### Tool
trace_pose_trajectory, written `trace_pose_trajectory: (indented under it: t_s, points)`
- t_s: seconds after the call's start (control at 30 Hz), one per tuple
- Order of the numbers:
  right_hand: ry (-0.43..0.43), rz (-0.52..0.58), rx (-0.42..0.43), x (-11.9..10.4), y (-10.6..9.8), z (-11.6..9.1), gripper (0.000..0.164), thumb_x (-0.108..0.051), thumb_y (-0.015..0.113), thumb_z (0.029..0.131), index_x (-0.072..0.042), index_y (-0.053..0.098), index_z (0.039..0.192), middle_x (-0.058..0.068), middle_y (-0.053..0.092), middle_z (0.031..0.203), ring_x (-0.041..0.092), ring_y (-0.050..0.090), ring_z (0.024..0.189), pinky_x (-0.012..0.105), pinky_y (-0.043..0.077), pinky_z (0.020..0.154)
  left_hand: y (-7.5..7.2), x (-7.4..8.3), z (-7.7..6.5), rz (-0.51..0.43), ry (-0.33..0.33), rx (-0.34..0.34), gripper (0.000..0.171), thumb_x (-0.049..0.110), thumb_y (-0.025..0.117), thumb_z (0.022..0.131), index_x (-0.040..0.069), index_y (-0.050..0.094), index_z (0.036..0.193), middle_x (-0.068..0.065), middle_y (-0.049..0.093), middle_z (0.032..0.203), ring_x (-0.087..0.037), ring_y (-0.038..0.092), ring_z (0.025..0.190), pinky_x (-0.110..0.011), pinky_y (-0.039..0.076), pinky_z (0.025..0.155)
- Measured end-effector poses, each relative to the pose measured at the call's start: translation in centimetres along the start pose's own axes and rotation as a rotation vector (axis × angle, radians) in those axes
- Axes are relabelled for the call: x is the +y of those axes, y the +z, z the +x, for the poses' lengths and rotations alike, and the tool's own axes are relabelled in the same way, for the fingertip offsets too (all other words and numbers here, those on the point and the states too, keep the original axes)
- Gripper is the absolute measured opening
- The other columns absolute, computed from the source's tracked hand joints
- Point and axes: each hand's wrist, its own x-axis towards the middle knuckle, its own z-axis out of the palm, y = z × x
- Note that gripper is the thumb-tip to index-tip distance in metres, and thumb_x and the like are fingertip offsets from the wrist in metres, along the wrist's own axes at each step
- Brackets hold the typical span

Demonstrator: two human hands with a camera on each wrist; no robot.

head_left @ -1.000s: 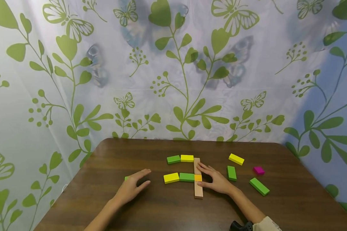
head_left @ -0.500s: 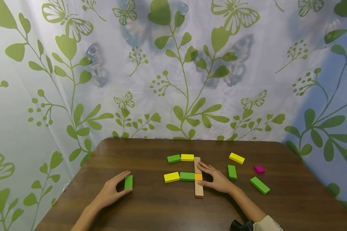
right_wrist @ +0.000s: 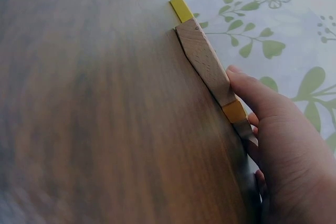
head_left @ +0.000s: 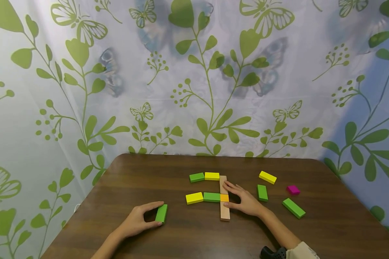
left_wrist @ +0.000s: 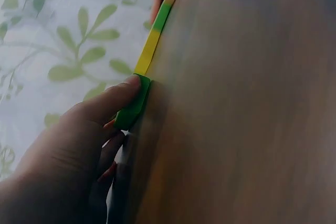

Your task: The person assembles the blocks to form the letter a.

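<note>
The left hand (head_left: 137, 220) now has the held green block (head_left: 161, 213) pinched between thumb and fingers, on the side facing the right hand (head_left: 247, 203); whether it is off the worktop (head_left: 188, 237) I can't tell. For the work, that means the block is secured but has not joined either row: it is apart from the yellow block (head_left: 194, 198) that ends the nearer row.

Half a second earlier the left hand stood wide around that block without a firm pinch, and both were further from the right hand. The right hand looks unchanged, its fingers relaxed, touching the wooden strip (head_left: 225, 213) on either side of the orange piece (head_left: 224, 198). Beyond it, the magenta block (head_left: 293, 190) and loose yellow block (head_left: 267, 177) lie as they did, with two green blocks beside them.
</note>
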Motion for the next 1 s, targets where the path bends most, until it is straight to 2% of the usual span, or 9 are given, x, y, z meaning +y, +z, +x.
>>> trace_pose_trajectory:
  t_s: [0.17, 0.43, 0.63, 1.0]
  points:
    - [0.004, -0.002, -0.001, 0.0, 0.0, 0.0, 0.074, -0.05, 0.063, 0.083, -0.018, 0.035, 0.144, 0.001, 0.024, 0.15, 0.045, 0.019, 0.132, 0.07, 0.019, 0.095, 1.9, 1.4, 1.1, -0.039, 0.041, -0.047, 0.063, 0.043, 0.069, 0.08, 0.012, 0.053, 0.132, 0.001, 0.053, 0.131, -0.02, 0.05, 0.118, -0.041, 0.044, 0.092]
    - [0.008, 0.0, -0.001, 0.1, 0.0, 0.0, 0.075, -0.051, 0.063, 0.082, -0.019, 0.035, 0.144, 0.0, 0.024, 0.15, 0.044, 0.019, 0.133, 0.069, 0.019, 0.096, 4.0, 2.5, 3.2, -0.027, 0.037, -0.046, 0.061, 0.043, 0.065, 0.083, 0.009, 0.052, 0.132, -0.003, 0.052, 0.132, -0.021, 0.049, 0.119, -0.043, 0.043, 0.093]
    - [0.005, 0.003, -0.004, 0.2, 0.1, 0.1, 0.075, -0.051, 0.063, 0.083, -0.018, 0.034, 0.144, 0.0, 0.023, 0.151, 0.043, 0.018, 0.133, 0.068, 0.019, 0.097, 4.5, 3.0, 3.9, -0.022, 0.009, -0.053, 0.063, 0.045, 0.065, 0.083, 0.01, 0.05, 0.133, -0.003, 0.05, 0.133, -0.022, 0.048, 0.12, -0.044, 0.042, 0.094]
    - [-0.01, -0.015, 0.005, 0.4, 0.1, 0.0, 0.075, -0.05, 0.063, 0.083, -0.018, 0.034, 0.144, 0.0, 0.024, 0.15, 0.043, 0.019, 0.133, 0.068, 0.019, 0.097, 4.5, 3.0, 4.0, -0.014, 0.016, -0.051, 0.063, 0.046, 0.064, 0.083, 0.01, 0.05, 0.133, -0.002, 0.05, 0.134, -0.022, 0.048, 0.12, -0.043, 0.042, 0.094]
